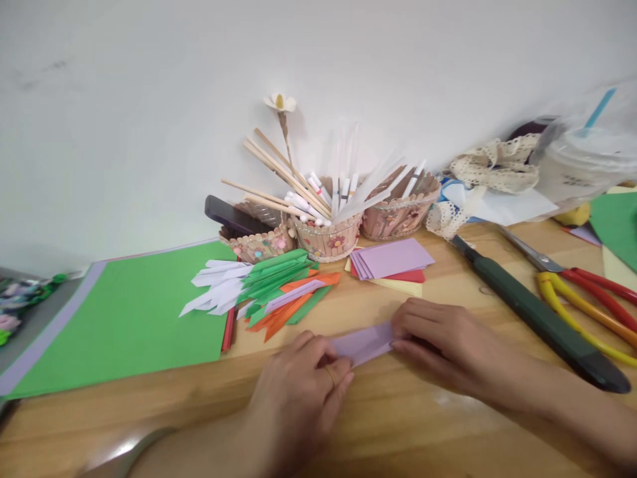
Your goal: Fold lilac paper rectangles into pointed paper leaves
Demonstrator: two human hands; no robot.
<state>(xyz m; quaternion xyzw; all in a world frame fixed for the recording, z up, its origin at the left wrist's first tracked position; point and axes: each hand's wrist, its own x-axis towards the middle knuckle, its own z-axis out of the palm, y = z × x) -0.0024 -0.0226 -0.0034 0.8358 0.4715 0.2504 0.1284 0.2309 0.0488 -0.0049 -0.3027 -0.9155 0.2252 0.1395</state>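
Note:
A narrow strip of purple paper (368, 343) stretches between my two hands, low over the wooden table. My left hand (308, 378) pinches its left end with closed fingers; a ring shows on one finger. At the other end, my right hand (438, 338) has its fingers closed on the paper, and they cover that end. Just beyond lie folded paper pieces in white, green, orange and purple (273, 282). A small stack of purple paper slips (393, 257) rests on red and yellow slips behind my right hand.
Large green paper sheets (134, 318) cover the left side. Decorated baskets (328, 239) with sticks and markers stand along the wall. To the right lie a dark green long-handled tool (537, 312) and scissors (572, 279). A lidded plastic cup (587, 159) stands at the back right.

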